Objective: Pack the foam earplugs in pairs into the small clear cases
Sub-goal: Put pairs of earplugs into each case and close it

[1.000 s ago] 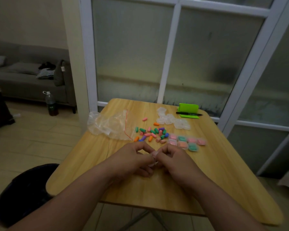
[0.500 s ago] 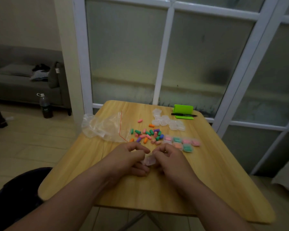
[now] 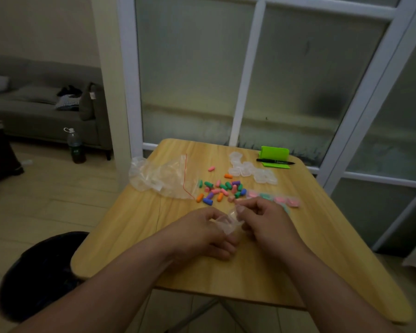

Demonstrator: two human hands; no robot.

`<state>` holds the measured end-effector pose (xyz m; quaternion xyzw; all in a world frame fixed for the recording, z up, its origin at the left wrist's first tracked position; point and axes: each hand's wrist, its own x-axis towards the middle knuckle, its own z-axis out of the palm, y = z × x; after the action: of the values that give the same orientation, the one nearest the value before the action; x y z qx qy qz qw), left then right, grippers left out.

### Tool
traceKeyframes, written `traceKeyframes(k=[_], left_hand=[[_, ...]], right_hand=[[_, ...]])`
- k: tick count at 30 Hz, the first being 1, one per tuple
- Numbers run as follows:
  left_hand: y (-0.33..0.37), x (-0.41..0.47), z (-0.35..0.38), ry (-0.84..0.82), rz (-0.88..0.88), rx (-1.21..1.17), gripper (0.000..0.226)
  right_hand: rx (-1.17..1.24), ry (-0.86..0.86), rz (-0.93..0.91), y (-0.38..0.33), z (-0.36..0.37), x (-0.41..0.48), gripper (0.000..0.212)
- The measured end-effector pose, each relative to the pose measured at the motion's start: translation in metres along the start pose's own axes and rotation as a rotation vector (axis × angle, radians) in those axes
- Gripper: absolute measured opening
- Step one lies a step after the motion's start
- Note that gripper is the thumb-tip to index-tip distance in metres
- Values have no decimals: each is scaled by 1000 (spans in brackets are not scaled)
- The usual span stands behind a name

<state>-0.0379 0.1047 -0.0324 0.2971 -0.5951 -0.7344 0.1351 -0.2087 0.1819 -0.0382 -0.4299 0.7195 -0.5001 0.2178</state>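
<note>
Both hands over bench [image 3: 310, 239] centre: left hand [image 3: 202, 233] and right hand [image 3: 267, 222] fingers curled, pinching one clear case [image 3: 227, 222] between them. Loose earplugs [image 3: 222, 189] just behind; filled cases [image 3: 279, 199] right.

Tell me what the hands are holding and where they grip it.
A small clear case, left hand pinching its left side, right hand its right side.
</note>
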Motion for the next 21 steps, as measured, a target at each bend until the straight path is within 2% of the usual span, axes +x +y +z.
traceKeyframes(k=[3,6,9,11,13,16,21], left_hand=[[-4,0,-4,-56,-3,-11,33],[-1,-3,-8,-110,-30,-168,26],[1,-5,-11,-185,-73,-370,38],[0,-4,-12,-165,-47,-372,38],[-2,-3,-15,-140,1,-336,37],[-2,-5,-20,-132,16,-317,37],[-5,-8,-22,-126,-36,-278,47]], right_hand=[[-78,-13,-54,-7,7,-4,7],[-221,60,-174,-13,17,-9,10],[-367,149,-330,-13,28,-10,10],[-391,154,-395,-14,36,-10,10],[-259,125,-363,-16,39,-8,10],[3,66,-216,-20,30,1,8],[47,-199,-135,-23,25,6,3]])
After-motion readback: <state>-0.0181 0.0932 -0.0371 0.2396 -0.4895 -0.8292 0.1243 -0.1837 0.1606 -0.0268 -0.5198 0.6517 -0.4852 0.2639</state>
